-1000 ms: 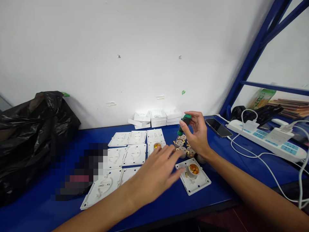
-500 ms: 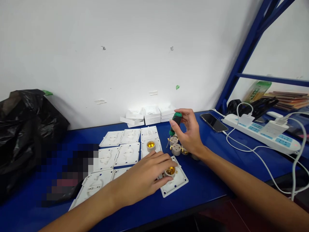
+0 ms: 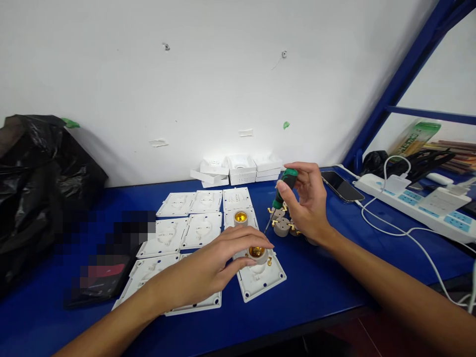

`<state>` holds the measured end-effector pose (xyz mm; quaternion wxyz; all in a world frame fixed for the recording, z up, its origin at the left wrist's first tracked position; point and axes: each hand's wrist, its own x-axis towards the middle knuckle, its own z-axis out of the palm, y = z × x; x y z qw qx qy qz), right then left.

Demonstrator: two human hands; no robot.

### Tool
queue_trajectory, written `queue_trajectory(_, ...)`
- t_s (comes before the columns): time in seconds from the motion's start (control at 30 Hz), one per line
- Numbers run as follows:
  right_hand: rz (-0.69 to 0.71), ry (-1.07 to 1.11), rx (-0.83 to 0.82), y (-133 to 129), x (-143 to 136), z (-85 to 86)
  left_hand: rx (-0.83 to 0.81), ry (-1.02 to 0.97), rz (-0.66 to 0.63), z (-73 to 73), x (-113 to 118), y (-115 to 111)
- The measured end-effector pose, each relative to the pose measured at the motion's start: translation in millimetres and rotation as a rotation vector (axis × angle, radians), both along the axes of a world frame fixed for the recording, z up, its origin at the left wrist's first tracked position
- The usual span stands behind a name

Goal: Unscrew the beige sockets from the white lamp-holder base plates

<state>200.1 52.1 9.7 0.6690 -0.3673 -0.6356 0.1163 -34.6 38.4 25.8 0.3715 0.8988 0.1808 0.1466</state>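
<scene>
My left hand [image 3: 230, 253] grips a round lamp socket [image 3: 257, 254] with a gold-coloured threaded inside, its fingers on either side of the rim. That socket sits over a white square plate [image 3: 260, 283], tilted on the blue table. Between the thumb and fingers of my right hand [image 3: 305, 198] is a green and black screwdriver [image 3: 285, 188], its thin shaft slanting down to the left, the tip behind my left hand's fingertips. Another lamp socket [image 3: 241, 218] stands on a plate behind. Several grey sockets with brass tabs [image 3: 281, 226] lie beside my right hand.
Rows of white plates [image 3: 203, 229] cover the table's left middle. White square housings [image 3: 241, 168] are stacked by the wall. A black plastic bag [image 3: 44, 188] stands at left. To the right are a phone [image 3: 341, 186], a power strip [image 3: 416, 201] and loose white cables.
The view has shifted a little. My left hand has lifted the socket slightly off the plate or turned it, showing a brass tab. The screwdriver stays in my right hand.
</scene>
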Motion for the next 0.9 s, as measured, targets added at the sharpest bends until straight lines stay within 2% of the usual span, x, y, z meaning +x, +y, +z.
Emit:
queue_trajectory(0.23,0.013,0.013,-0.005,-2.5,-0.2,0.5,-0.047,0.095,-0.082,-0.5,-5.6,6.7)
queue_trajectory(0.67,0.01,-0.017,0.015,0.2,1.0,-0.9,-0.12,0.127,-0.055,-6.4,-4.6,9.6)
queue_trajectory(0.9,0.013,-0.029,0.018,-0.1,1.1,-1.9,-0.102,0.135,-0.038,-10.1,-6.4,11.7)
